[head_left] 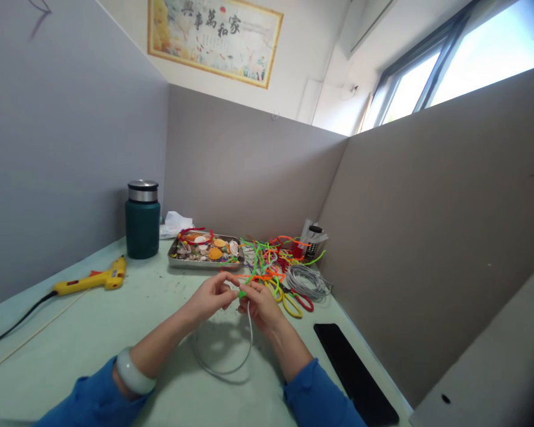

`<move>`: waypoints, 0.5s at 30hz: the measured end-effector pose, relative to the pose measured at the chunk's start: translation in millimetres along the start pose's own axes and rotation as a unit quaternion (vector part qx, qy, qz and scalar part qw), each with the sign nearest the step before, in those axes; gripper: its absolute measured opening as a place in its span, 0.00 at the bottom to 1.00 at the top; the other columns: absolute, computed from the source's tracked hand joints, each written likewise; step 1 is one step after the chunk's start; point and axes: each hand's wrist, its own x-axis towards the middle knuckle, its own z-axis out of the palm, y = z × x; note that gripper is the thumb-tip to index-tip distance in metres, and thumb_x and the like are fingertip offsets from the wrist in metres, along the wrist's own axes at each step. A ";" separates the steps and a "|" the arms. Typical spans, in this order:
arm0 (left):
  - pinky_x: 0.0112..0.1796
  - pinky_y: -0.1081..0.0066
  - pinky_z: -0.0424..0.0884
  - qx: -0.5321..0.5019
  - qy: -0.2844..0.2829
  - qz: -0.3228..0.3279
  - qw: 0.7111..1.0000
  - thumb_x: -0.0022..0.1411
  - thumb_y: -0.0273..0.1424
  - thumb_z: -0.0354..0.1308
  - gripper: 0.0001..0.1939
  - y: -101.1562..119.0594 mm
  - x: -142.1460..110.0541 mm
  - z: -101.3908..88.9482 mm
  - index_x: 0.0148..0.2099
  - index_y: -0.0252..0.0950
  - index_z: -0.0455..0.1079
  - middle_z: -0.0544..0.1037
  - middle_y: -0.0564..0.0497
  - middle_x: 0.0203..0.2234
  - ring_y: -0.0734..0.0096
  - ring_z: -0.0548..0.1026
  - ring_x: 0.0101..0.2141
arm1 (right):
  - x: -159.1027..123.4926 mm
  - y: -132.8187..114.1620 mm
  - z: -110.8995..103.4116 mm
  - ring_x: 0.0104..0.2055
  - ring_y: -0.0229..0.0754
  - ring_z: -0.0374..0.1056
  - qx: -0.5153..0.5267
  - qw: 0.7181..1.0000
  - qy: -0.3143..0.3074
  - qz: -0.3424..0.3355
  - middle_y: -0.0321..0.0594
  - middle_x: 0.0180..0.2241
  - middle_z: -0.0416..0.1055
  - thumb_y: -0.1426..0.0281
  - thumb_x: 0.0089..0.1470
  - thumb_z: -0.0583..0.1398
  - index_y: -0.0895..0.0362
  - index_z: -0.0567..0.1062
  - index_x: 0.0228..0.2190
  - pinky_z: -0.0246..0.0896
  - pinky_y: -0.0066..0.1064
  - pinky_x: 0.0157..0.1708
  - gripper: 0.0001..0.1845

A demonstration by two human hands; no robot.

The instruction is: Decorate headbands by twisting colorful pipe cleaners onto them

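Note:
My left hand (211, 296) and my right hand (262, 305) meet over the middle of the table, both with fingers pinched. Between the fingertips is a bright green pipe cleaner (242, 293), partly hidden by the fingers. A loop of grey wire (251, 339) hangs below the right hand, its upper end running up into that hand's grip. How the pipe cleaner and the wire are joined is too small to make out. A pale bangle (134, 372) circles my left wrist.
A metal tray (200, 264) of shells stands beyond the hands, beside a heap of coloured pipe cleaners (267, 255). Scissors (292, 304) and a coil of grey wire (306, 283) lie right. A glue gun (91, 281) and green flask (142, 228) are left; a black strip (353, 370) lies right.

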 end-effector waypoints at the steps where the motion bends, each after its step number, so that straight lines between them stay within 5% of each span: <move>1: 0.20 0.78 0.52 -0.010 -0.002 0.018 1.000 0.53 0.37 0.56 0.15 1.0 -0.6 -0.2 0.41 0.35 0.65 0.62 0.61 0.13 0.79 0.58 0.17 | -0.6 -0.4 0.6 0.16 0.30 0.52 0.009 1.000 -0.001 0.004 0.28 0.14 0.59 0.64 0.39 0.66 0.58 0.66 0.19 0.52 0.25 0.18 0.14; 6: 0.22 0.77 0.55 -0.037 0.012 0.060 0.997 0.49 0.38 0.61 0.17 0.0 0.6 2.4 0.40 0.33 0.68 0.62 0.60 0.16 0.79 0.60 0.19 | -2.6 -2.1 3.7 0.17 0.30 0.52 0.057 0.998 -0.005 0.016 0.28 0.15 0.58 0.65 0.38 0.66 0.58 0.65 0.19 0.51 0.24 0.19 0.15; 15: 0.25 0.74 0.60 -0.029 0.101 0.027 0.994 0.46 0.38 0.62 0.15 -3.4 6.4 6.4 0.31 0.31 0.74 0.73 0.52 0.21 0.75 0.64 0.22 | 1.0 4.1 6.4 0.17 0.29 0.52 0.064 0.997 0.038 -0.010 0.28 0.16 0.58 0.65 0.38 0.66 0.58 0.66 0.19 0.50 0.24 0.19 0.14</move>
